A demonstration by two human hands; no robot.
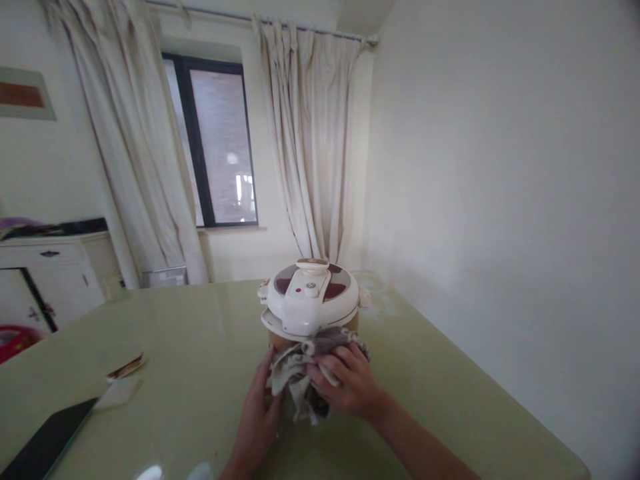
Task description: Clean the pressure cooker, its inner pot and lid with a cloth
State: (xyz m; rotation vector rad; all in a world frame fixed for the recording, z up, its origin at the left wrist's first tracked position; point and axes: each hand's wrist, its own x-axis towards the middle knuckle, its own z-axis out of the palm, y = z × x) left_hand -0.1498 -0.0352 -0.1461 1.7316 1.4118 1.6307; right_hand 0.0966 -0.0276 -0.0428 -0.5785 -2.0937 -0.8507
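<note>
Fingers (345,357) of the right hand (356,387) are curled closed on the cloth (290,370), which is bunched against the near side of the cooker (280,341). The left hand (260,393) is at the cooker's left side, its fingers fairly straight and pointing up, just beside the cloth; I cannot tell whether they pinch its edge. The cooker stands upright on the table (200,340), near the right-hand wall (500,200), its white lid (340,310) on. Well to the left lie a brownish wrapper (126,367), a pale scrap (117,393) and a dark slab (50,437). Beyond the table are a white cabinet (65,267), curtains (320,133) and a window (223,147).
</note>
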